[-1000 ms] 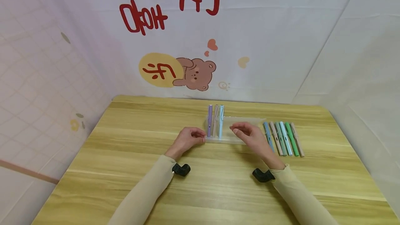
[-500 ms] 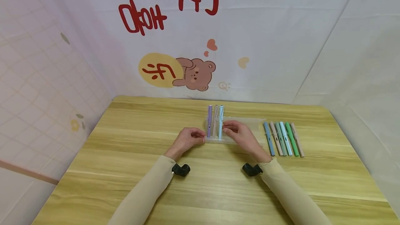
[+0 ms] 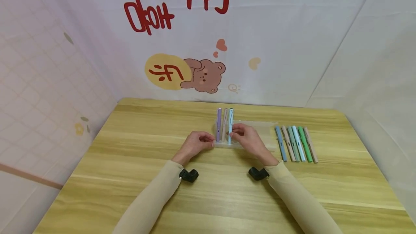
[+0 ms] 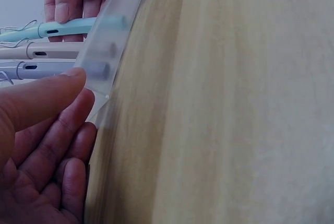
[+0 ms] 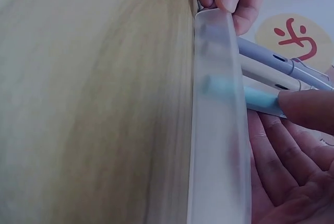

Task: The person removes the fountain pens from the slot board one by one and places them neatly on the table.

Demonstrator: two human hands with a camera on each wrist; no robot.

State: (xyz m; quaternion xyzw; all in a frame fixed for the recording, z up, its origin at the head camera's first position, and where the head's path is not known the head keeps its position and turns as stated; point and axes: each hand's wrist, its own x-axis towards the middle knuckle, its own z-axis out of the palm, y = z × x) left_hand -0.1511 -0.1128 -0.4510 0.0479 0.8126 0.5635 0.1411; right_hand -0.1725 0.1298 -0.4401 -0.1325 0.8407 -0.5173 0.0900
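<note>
A frosted, see-through pen holder stands on the table with three capped pens upright at its left end: a purple pen, a beige-pink pen and a light blue pen. My left hand grips the holder's left end, thumb on the front wall and fingers at the corner. With thumb and fingers, my right hand pinches the light blue pen's lower barrel. The lower tips of all three pens show blurred through the front wall.
To the right of the holder, several pens lie side by side on the wooden table: a blue pen, a green pen, and others in beige, grey-green and pale blue. A printed cloth wall rises behind the table.
My right hand has moved left from over the holder's middle to the light blue pen and now pinches it. My left hand has stayed at the holder's left end.
</note>
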